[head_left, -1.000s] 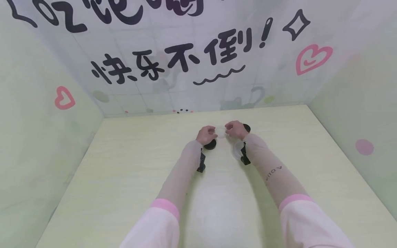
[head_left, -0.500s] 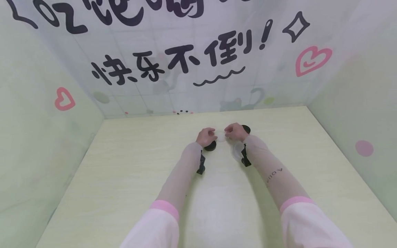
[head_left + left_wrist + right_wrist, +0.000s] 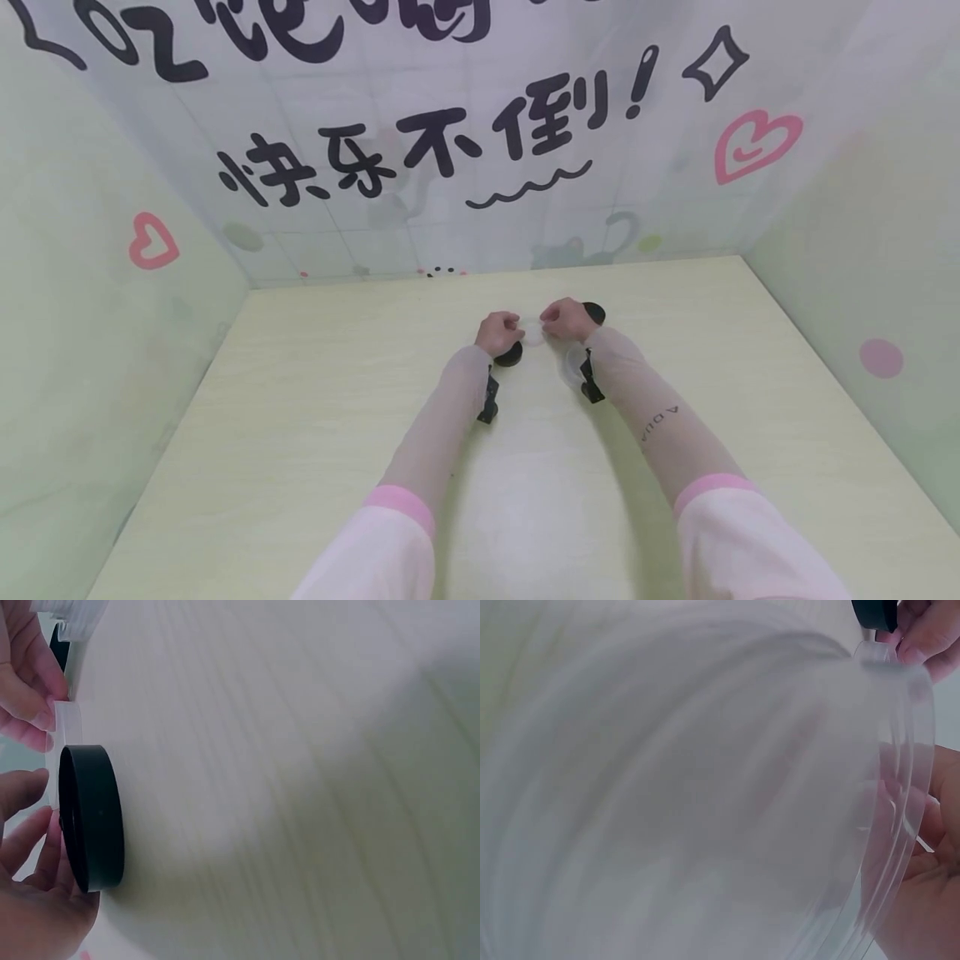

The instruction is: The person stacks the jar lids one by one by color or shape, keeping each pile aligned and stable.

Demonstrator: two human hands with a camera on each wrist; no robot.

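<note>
Between my two hands, at the far part of the table, is a small round clear plastic lid [image 3: 532,332]. My left hand [image 3: 498,333] pinches its left edge with thumb and fingers; my right hand [image 3: 567,320] pinches the opposite edge. In the left wrist view the clear lid [image 3: 69,720] shows edge-on, partly behind a round black lid [image 3: 101,817] close to my left fingers. A ribbed clear plastic jar [image 3: 705,787] fills much of the right wrist view, near my right palm. The head view has this jar [image 3: 572,367] below the right wrist, partly hidden.
A second black lid [image 3: 595,312] lies behind the right hand. Dark wrist cameras hang under both forearms, the right camera [image 3: 592,383] overlapping the jar. The pale wooden table [image 3: 315,400] meets a printed back wall [image 3: 420,225] just beyond the hands.
Both hands stay almost in place at the clear lid, with only slight finger shifts. The view has tilted a little; the black lids and the jar lie as before.
</note>
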